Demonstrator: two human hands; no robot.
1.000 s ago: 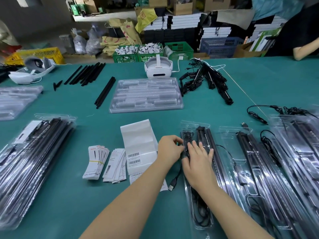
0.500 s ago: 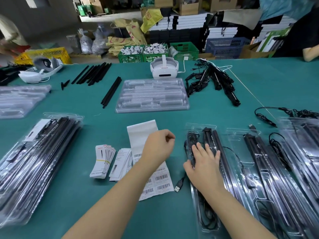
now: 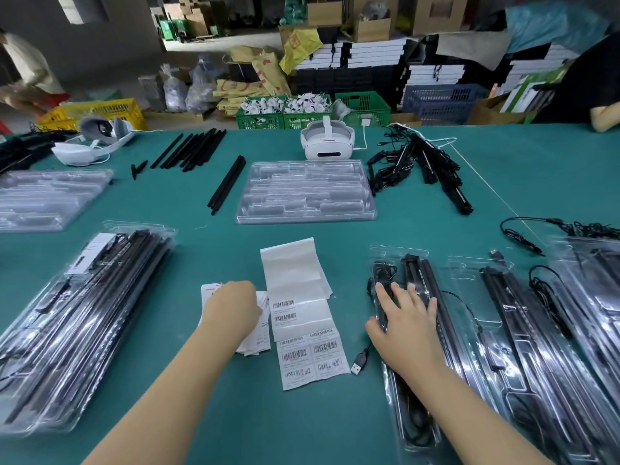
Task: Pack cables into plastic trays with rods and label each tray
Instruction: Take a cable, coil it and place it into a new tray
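A: Where's the right hand [image 3: 404, 322]?
B: Flat, fingers spread, pressing the tray [image 3: 399, 380] that holds a cable [image 3: 380, 273] and rods [image 3: 424, 280], at the table's [image 3: 335, 424] near right.
A: And the left hand [image 3: 231, 305]?
B: Over the cards [image 3: 256, 344] beside the label sheet [image 3: 302, 317]. Its fingers are hidden; I can't tell whether it grips anything.

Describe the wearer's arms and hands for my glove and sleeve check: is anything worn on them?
Nothing worn shows. The left hand and right hand are bare, without gloves, and no rings, watch or wristband are visible. Both forearms are uncovered right down to the bottom edge of the picture, so no sleeve or cuff appears. No cables, tags or markings are on either arm.
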